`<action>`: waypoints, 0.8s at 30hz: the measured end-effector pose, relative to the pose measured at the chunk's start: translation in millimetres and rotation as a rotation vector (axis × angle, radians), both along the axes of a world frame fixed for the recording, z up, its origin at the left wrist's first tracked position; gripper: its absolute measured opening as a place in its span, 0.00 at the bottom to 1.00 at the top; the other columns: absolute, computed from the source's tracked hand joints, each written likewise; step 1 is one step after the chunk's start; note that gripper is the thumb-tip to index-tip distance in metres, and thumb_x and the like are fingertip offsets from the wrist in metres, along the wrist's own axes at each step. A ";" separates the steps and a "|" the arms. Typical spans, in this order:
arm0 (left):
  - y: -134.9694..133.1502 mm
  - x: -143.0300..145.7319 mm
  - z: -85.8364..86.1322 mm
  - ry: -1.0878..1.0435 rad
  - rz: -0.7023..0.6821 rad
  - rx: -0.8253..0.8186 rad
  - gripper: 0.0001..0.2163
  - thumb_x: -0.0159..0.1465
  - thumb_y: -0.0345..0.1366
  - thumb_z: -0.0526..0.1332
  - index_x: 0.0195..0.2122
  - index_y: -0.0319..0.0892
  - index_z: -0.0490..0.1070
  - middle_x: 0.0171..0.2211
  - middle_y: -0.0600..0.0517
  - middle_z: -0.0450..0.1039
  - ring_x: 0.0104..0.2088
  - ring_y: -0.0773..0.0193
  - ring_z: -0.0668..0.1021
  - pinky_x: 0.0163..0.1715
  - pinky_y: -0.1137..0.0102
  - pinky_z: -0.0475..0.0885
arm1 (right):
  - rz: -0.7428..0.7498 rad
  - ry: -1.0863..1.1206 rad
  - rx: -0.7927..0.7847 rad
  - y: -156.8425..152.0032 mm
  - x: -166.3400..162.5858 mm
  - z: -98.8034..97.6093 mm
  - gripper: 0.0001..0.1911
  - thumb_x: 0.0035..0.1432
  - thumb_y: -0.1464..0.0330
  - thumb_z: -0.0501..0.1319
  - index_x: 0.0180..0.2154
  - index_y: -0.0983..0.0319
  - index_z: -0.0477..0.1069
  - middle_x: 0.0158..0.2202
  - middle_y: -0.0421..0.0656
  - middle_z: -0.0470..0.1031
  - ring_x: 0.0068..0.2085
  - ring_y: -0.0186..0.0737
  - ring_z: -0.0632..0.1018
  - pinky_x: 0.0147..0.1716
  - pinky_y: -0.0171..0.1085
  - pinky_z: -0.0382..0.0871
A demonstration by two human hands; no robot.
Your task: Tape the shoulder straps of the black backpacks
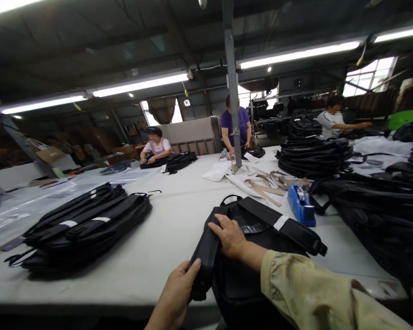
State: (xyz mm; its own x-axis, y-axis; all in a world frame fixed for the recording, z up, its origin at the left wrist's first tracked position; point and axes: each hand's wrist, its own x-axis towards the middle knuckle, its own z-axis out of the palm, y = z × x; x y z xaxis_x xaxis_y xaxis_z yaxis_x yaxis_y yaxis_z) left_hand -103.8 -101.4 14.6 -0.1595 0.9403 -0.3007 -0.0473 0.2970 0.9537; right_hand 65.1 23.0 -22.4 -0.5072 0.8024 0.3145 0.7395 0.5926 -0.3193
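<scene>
A black backpack [248, 279] lies in front of me at the table's edge with its strap side up. My left hand [177, 288] grips the lower end of its left shoulder strap [208, 250], thumb on top. Higher on that same strap, the fingers of my right hand [230, 236] curl over the padding. The other shoulder strap [261, 213] stretches to the right, with a white band [281, 222] around it. Between the straps a strip of shiny material [254, 228] shows. My right forearm and sleeve hide part of the bag.
Several black backpacks [89, 229] are stacked on the white table [158, 256] at left. A blue tape dispenser [301, 205] stands right of my bag, near beige strips [265, 185]. More black bags [375, 220] pile up at right. A post [232, 82] rises mid-table; three people work beyond.
</scene>
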 end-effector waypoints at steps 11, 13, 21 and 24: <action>26.5 -13.9 34.6 -0.047 -0.148 -0.198 0.23 0.50 0.54 0.71 0.28 0.37 0.72 0.18 0.54 0.66 0.18 0.70 0.67 0.16 0.75 0.57 | 0.322 0.002 -0.061 8.4 -2.0 12.3 0.11 0.54 0.73 0.60 0.39 0.62 0.78 0.41 0.47 0.81 0.42 0.47 0.79 0.43 0.38 0.68; 32.4 -18.0 38.6 -0.108 -0.210 -0.229 0.21 0.52 0.51 0.71 0.31 0.35 0.74 0.21 0.51 0.71 0.20 0.68 0.70 0.18 0.75 0.62 | 0.292 0.024 -0.068 7.1 -0.8 18.1 0.11 0.54 0.73 0.60 0.39 0.61 0.78 0.41 0.47 0.81 0.42 0.47 0.78 0.43 0.37 0.67; 38.7 -19.0 26.4 -0.304 -0.238 -0.287 0.14 0.51 0.34 0.70 0.36 0.30 0.76 0.27 0.44 0.78 0.24 0.62 0.78 0.27 0.71 0.74 | 0.335 0.025 0.038 6.1 4.6 21.1 0.14 0.57 0.73 0.56 0.45 0.64 0.74 0.45 0.50 0.79 0.45 0.47 0.76 0.47 0.39 0.66; 49.0 -14.5 31.3 -0.382 -0.262 -0.360 0.14 0.59 0.37 0.65 0.38 0.26 0.76 0.30 0.37 0.80 0.29 0.57 0.81 0.31 0.68 0.77 | 0.316 0.036 0.050 5.5 5.9 21.0 0.13 0.59 0.72 0.56 0.44 0.64 0.74 0.44 0.51 0.79 0.45 0.46 0.76 0.47 0.39 0.66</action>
State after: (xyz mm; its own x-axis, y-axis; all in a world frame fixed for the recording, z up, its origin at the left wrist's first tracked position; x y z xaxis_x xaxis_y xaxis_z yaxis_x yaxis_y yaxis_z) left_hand -118.3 -52.4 45.9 0.2469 0.7620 -0.5986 -0.2497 0.6469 0.7205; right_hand 71.0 28.5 -1.4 -0.7166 0.5900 0.3719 0.5053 0.8068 -0.3062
